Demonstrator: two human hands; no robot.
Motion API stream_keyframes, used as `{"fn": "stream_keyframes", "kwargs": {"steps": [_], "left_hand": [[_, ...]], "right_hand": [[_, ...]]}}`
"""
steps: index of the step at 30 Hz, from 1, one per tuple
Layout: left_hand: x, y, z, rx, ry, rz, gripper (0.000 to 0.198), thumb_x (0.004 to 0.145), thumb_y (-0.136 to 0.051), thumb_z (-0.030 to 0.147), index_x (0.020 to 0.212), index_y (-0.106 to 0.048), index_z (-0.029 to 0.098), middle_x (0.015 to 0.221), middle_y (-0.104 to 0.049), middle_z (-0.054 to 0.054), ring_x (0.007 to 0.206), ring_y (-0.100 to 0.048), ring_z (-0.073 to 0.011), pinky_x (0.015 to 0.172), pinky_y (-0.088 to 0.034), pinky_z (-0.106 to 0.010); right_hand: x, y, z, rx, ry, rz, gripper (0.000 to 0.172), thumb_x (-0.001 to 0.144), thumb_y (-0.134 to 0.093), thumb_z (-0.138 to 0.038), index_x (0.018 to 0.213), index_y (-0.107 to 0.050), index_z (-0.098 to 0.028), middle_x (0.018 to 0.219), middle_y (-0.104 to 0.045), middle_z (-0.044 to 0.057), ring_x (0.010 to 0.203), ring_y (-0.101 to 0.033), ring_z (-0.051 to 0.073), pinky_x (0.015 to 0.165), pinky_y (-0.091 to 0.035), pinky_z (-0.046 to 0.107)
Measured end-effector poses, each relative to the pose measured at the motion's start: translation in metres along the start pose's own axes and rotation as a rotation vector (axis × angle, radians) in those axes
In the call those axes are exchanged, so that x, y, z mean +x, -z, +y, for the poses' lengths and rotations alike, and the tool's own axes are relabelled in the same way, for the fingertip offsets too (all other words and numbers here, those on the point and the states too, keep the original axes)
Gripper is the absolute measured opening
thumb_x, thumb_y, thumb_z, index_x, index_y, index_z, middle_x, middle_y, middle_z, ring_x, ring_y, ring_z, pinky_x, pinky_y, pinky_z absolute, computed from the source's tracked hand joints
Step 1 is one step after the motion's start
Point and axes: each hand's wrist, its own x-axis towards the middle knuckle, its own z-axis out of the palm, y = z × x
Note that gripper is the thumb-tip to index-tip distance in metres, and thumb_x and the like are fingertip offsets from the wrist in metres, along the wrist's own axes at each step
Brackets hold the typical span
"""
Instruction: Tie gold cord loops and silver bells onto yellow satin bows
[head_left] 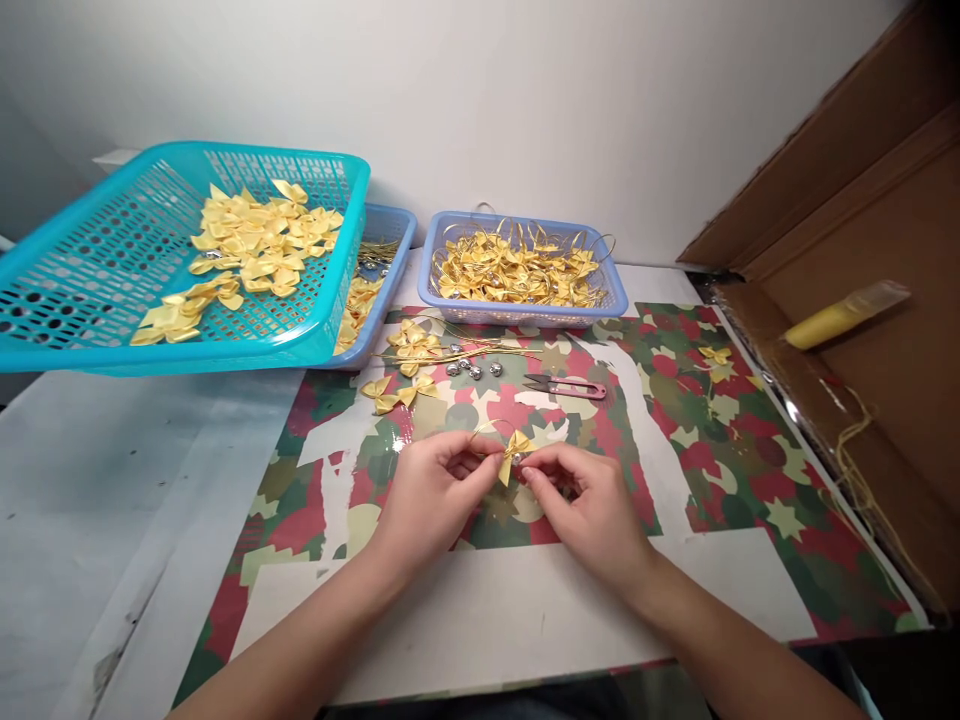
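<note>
Between my fingertips, above the patterned table cover, is a yellow ribbon bow [516,448] with a gold wire loop rising behind it. My left hand [442,480] pinches the bow's left side. The fingers of my right hand [589,495] are pinched at its right side, where a small silver bell [516,459] partly shows. Just beyond my hands lie several loose silver bells [475,372], gold wires [472,352] and yellow bows [409,392]. Thread snips [566,386] with a pink handle rest to the right of the bells.
A blue basket [525,316] at the back holds bows with wire loops. On the left, a turquoise basket [349,235] of bows sits over another blue basket [401,245]. Cardboard [862,190] stands at the right, with a yellow tube [832,322] beside it. One bow [718,356] lies at the right.
</note>
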Motion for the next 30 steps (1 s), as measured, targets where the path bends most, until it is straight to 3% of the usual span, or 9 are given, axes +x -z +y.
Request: {"fn": "stream_keyframes", "kwargs": {"steps": [17,23,30], "left_hand": [[-0.0050,-0.0023,-0.0066,0.227,-0.399,0.140,0.010,0.081,-0.064,0.016,0.078,-0.073,0.016,0.074,-0.075,-0.001,0.062,-0.066,-0.0110,0.058,-0.052,-0.019],[-0.0063,-0.0027,-0.0056,0.174,-0.366,0.143,0.009,0.080,-0.065,0.018,0.078,-0.074,0.017,0.075,-0.076,-0.001,0.065,-0.068,-0.0125,0.059,-0.054,-0.020],[-0.0066,-0.0028,-0.0049,0.055,-0.188,0.094,0.011,0.080,-0.066,0.026,0.079,-0.074,0.018,0.076,-0.076,-0.002,0.067,-0.070,-0.0157,0.060,-0.056,-0.022]], "right_hand": [[-0.0023,-0.0023,-0.0051,-0.015,0.021,0.063,0.012,0.085,-0.056,-0.017,0.078,-0.065,-0.017,0.070,-0.069,0.004,0.057,-0.061,0.013,0.049,-0.045,0.023],[-0.0024,-0.0050,-0.0046,0.083,-0.050,0.049,0.011,0.086,-0.056,-0.022,0.078,-0.062,-0.018,0.071,-0.067,0.003,0.060,-0.062,0.014,0.053,-0.048,0.024],[-0.0016,-0.0058,-0.0039,0.275,-0.209,-0.001,0.014,0.087,-0.058,-0.029,0.078,-0.060,-0.018,0.068,-0.063,0.001,0.058,-0.058,0.012,0.053,-0.048,0.024]]}}
